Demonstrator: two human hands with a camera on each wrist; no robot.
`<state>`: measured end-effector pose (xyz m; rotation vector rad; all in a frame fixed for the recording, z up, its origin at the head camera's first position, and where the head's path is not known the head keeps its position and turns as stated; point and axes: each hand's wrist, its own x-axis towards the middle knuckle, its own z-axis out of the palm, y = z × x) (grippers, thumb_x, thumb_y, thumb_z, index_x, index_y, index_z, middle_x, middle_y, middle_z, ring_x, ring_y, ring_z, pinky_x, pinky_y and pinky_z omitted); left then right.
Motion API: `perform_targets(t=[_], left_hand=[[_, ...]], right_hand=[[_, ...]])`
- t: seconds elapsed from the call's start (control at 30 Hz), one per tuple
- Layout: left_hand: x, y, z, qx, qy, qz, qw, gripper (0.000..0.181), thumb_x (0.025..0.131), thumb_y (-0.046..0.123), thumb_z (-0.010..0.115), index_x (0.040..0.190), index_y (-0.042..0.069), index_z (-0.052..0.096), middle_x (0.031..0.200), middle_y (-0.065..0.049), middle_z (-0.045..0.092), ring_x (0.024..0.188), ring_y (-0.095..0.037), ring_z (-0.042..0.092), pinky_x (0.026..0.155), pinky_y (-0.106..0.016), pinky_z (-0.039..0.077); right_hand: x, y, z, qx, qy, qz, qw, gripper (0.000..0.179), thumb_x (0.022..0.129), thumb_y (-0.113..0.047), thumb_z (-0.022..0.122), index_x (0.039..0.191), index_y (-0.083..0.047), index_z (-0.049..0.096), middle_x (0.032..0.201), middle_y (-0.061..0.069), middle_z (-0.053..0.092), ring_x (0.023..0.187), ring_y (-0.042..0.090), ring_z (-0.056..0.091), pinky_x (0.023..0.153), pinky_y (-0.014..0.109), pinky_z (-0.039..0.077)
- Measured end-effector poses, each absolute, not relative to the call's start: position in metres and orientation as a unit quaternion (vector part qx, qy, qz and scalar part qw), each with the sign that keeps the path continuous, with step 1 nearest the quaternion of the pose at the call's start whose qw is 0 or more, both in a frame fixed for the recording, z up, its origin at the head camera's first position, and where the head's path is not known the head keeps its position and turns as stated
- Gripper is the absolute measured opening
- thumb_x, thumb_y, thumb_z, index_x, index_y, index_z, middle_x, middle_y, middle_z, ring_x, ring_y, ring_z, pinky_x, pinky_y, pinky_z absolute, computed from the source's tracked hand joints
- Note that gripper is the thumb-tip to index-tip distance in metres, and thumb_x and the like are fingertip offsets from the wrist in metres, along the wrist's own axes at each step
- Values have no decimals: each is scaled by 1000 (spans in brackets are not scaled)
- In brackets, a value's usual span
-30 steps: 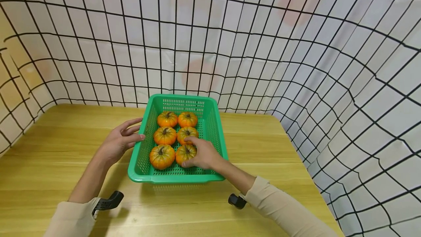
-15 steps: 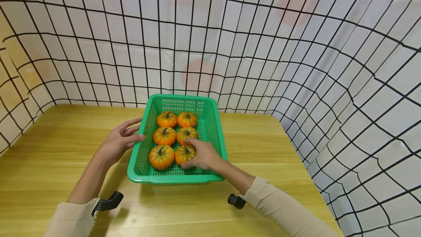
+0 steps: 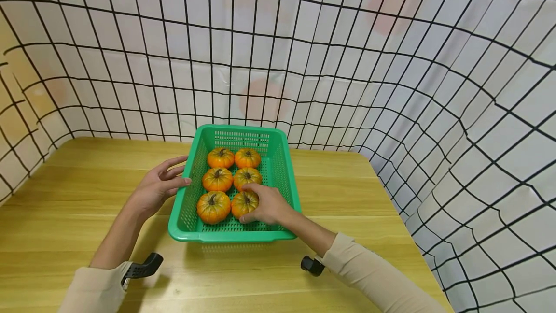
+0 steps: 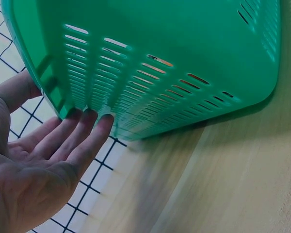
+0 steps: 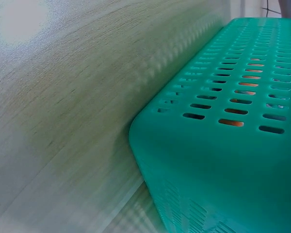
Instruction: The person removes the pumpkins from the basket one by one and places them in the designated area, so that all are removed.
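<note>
A green plastic basket (image 3: 234, 237) with slotted walls stands on the wooden table and holds several small orange pumpkins (image 3: 217, 179) in two columns. My left hand (image 3: 154, 188) is at its left rim, thumb over the edge and the other fingertips against the outer wall. In the left wrist view, the left hand (image 4: 48, 155) pinches the basket (image 4: 150, 29) between thumb and fingers. Inside the basket, my right hand (image 3: 269, 204) grips the front right pumpkin (image 3: 244, 204) between thumb and fingers. The right wrist view shows the basket's outer wall (image 5: 208, 160), which hides that hand.
The wooden table (image 3: 347, 192) extends on both sides of the basket. A black wire grid (image 3: 243, 37) over white sheeting rises behind the table and along its sides. Black wrist mounts (image 3: 145, 265) stick out near both beige sleeves.
</note>
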<state>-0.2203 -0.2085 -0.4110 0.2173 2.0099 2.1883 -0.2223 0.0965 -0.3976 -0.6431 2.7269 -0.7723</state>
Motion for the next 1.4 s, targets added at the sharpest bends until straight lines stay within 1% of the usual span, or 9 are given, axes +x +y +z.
perform_targets(t=[0.07, 0.2, 0.4, 0.63, 0.83, 0.97, 1.27, 1.4], left_hand=[[-220, -209, -411, 72, 674, 731, 82, 80, 94, 5, 69, 160, 6, 24, 155, -26, 36, 112, -8, 66, 91, -25, 58], [-221, -208, -413, 68, 678, 727, 82, 80, 94, 7, 70, 160, 7, 25, 153, -22, 39, 113, -8, 66, 91, -25, 58], [-222, -209, -413, 71, 679, 726, 81, 79, 94, 8, 70, 160, 7, 25, 154, -24, 38, 115, -10, 66, 91, -25, 58], [-221, -209, -412, 68, 677, 728, 82, 79, 94, 7, 70, 160, 7, 26, 155, -25, 37, 114, -9, 66, 91, -25, 58], [-221, -208, -412, 68, 674, 731, 83, 80, 95, 7, 70, 160, 7, 25, 157, -27, 34, 114, -9, 66, 91, -25, 58], [-220, -208, -412, 66, 672, 733, 83, 80, 94, 7, 70, 160, 7, 25, 158, -27, 33, 116, -9, 65, 91, -26, 58], [-218, -207, -412, 67, 669, 736, 82, 78, 95, 7, 69, 160, 8, 25, 159, -27, 32, 117, -8, 64, 92, -25, 57], [-217, -207, -412, 67, 669, 736, 82, 78, 96, 7, 69, 160, 8, 25, 159, -27, 31, 116, -7, 64, 92, -25, 57]], right_hand=[[-223, 96, -398, -219, 932, -263, 118, 77, 78, -34, 89, 145, -17, 55, 144, 9, 59, 132, 34, 54, 107, 51, 47], [-223, 96, -398, -214, 933, -260, 122, 77, 78, -35, 89, 145, -17, 55, 144, 9, 58, 133, 34, 54, 107, 51, 47], [-224, 97, -397, -213, 933, -263, 120, 76, 77, -35, 90, 143, -17, 57, 143, 8, 60, 132, 34, 54, 107, 51, 47], [-224, 96, -395, -208, 931, -276, 120, 75, 76, -36, 90, 141, -19, 58, 142, 7, 60, 131, 33, 55, 107, 51, 47], [-224, 97, -394, -206, 927, -293, 116, 73, 75, -36, 90, 139, -19, 60, 138, 8, 62, 125, 32, 58, 102, 49, 50], [-225, 99, -393, -203, 926, -299, 111, 71, 75, -36, 90, 138, -20, 61, 137, 8, 63, 123, 30, 59, 101, 48, 51], [-225, 99, -388, -205, 927, -299, 101, 70, 76, -35, 90, 138, -18, 61, 139, 10, 62, 126, 32, 58, 103, 49, 49], [-225, 100, -385, -205, 924, -307, 98, 70, 76, -35, 90, 138, -19, 61, 140, 10, 61, 128, 33, 57, 104, 50, 48]])
